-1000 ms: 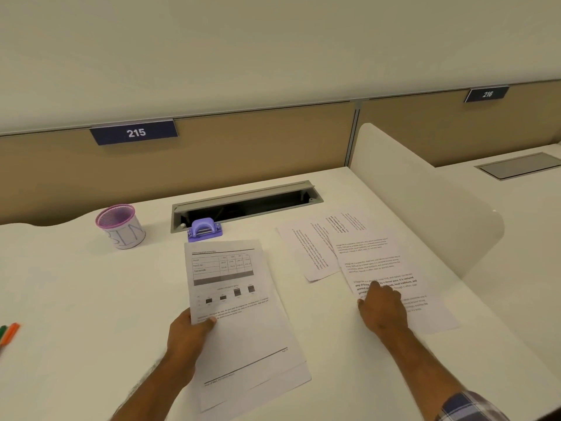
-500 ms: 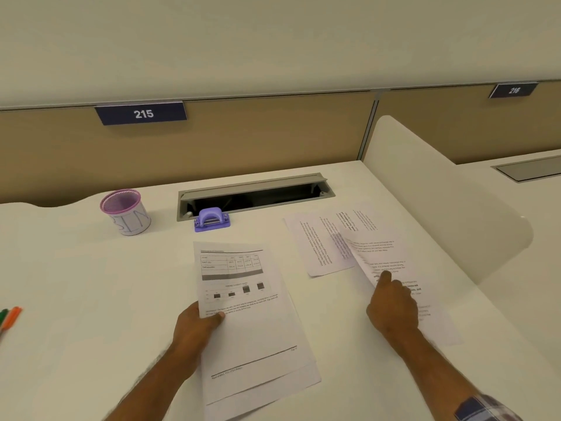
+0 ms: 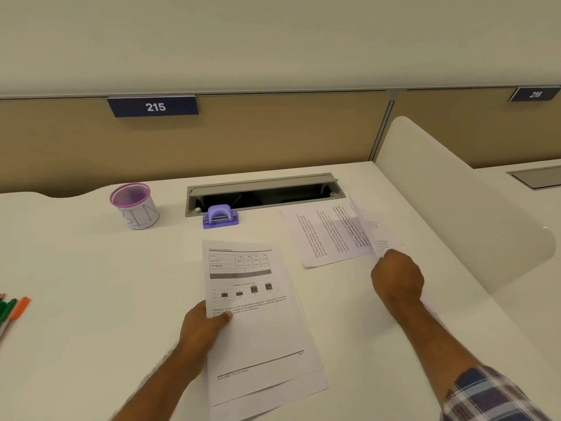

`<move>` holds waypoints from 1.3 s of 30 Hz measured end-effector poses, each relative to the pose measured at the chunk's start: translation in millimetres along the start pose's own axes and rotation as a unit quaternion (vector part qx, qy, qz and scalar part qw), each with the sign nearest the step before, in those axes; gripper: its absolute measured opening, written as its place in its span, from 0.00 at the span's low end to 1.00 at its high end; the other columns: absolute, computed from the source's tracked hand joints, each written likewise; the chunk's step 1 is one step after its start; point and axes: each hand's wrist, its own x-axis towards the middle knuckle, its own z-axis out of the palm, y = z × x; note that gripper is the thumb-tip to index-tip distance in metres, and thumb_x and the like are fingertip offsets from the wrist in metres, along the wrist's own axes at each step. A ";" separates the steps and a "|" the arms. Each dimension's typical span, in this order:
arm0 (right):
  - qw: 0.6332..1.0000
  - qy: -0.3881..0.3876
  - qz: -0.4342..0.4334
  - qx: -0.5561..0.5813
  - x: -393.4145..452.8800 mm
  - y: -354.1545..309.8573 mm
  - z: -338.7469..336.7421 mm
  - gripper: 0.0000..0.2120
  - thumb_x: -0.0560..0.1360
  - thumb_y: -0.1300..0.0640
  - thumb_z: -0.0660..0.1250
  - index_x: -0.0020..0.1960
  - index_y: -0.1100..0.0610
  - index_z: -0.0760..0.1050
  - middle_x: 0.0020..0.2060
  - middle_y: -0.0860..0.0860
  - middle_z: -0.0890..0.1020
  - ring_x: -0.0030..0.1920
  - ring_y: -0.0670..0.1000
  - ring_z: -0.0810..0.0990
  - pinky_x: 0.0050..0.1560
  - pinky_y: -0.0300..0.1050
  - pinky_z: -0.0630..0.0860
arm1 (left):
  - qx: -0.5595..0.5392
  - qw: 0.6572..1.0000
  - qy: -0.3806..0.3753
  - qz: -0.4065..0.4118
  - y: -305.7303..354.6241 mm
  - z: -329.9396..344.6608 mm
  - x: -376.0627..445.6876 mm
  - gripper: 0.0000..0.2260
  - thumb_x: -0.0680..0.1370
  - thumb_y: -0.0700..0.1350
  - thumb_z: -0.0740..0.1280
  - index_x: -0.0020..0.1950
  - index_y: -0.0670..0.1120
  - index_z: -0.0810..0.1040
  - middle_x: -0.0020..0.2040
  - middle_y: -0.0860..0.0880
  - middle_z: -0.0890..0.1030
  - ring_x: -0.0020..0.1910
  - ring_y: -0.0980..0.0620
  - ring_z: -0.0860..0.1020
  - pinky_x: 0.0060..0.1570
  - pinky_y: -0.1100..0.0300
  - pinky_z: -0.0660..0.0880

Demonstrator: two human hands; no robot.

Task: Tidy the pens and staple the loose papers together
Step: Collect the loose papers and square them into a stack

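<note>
Two hands on loose papers at a white desk (image 3: 91, 344).
My left hand (image 3: 200, 329) pinches the left edge of a small stack of printed sheets (image 3: 258, 323), thumb on top. My right hand (image 3: 396, 278) grips a lifted sheet (image 3: 368, 229) above two flat pages (image 3: 321, 235). Stapler (image 3: 220, 216) sits behind the stack; pens (image 3: 12, 311) lie far left, pen cup (image 3: 134, 205) beyond.

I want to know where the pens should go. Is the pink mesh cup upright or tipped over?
Upright. The pink mesh cup stands on its base on the desk, its round rim facing up.
</note>
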 end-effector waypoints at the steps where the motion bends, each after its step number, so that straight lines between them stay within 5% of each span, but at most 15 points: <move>1: 1.000 0.006 -0.002 0.004 4.2 -6.0 -4.9 0.06 0.76 0.64 0.62 0.44 0.64 0.77 0.43 0.61 0.83 0.44 0.63 0.82 0.41 0.47 0.76 | 0.001 1.000 -0.001 0.000 -0.1 0.0 0.1 0.13 0.76 0.36 0.71 0.60 0.45 0.81 0.55 0.46 0.85 0.51 0.43 0.84 0.55 0.44 0.80; 9: 0.997 0.056 -0.036 0.029 37.4 -59.6 -22.1 0.07 0.77 0.63 0.63 0.46 0.66 0.78 0.45 0.62 0.83 0.46 0.64 0.82 0.39 0.45 0.69 | 0.012 1.000 0.005 0.011 -1.1 0.4 -0.2 0.12 0.76 0.38 0.71 0.60 0.46 0.81 0.54 0.47 0.85 0.50 0.45 0.84 0.51 0.49 0.82; 16: 0.986 -0.058 -0.154 -0.017 28.1 -106.7 42.4 0.09 0.76 0.67 0.59 0.51 0.68 0.77 0.50 0.63 0.81 0.53 0.63 0.80 0.53 0.52 0.75 | 0.019 1.000 0.004 0.018 0.2 0.7 -2.8 0.13 0.77 0.39 0.71 0.60 0.47 0.80 0.54 0.49 0.85 0.50 0.47 0.84 0.49 0.51 0.82; 19: 0.969 -0.160 -0.174 -0.072 13.5 -116.7 63.6 0.12 0.80 0.58 0.58 0.57 0.62 0.76 0.56 0.57 0.79 0.57 0.57 0.78 0.57 0.49 0.76 | 0.023 1.000 0.007 0.019 -0.3 -0.3 -2.5 0.13 0.76 0.39 0.71 0.60 0.47 0.81 0.54 0.50 0.85 0.50 0.47 0.84 0.51 0.49 0.82; 24: 0.955 -0.198 -0.196 -0.098 -0.6 -117.7 73.4 0.22 0.78 0.43 0.61 0.61 0.60 0.75 0.59 0.56 0.75 0.61 0.56 0.74 0.58 0.50 0.74 | 0.036 0.999 0.012 0.028 -1.5 0.3 -2.1 0.11 0.76 0.40 0.71 0.58 0.49 0.81 0.53 0.52 0.86 0.51 0.48 0.84 0.51 0.51 0.82; 31: 0.949 -0.165 -0.232 -0.137 -12.3 -95.4 71.5 0.14 0.78 0.64 0.55 0.61 0.60 0.73 0.60 0.57 0.75 0.60 0.55 0.74 0.58 0.46 0.74 | 0.047 0.998 0.020 0.034 -1.9 2.4 -3.2 0.12 0.77 0.40 0.71 0.59 0.48 0.81 0.54 0.50 0.86 0.50 0.48 0.84 0.51 0.51 0.82; 39: 0.954 -0.151 -0.228 -0.123 -19.5 -74.2 62.0 0.12 0.77 0.62 0.58 0.58 0.58 0.73 0.56 0.54 0.77 0.56 0.53 0.76 0.56 0.46 0.74 | 0.054 0.998 0.020 0.038 1.1 2.6 -9.4 0.12 0.77 0.39 0.71 0.60 0.47 0.81 0.54 0.50 0.85 0.49 0.48 0.84 0.47 0.54 0.81</move>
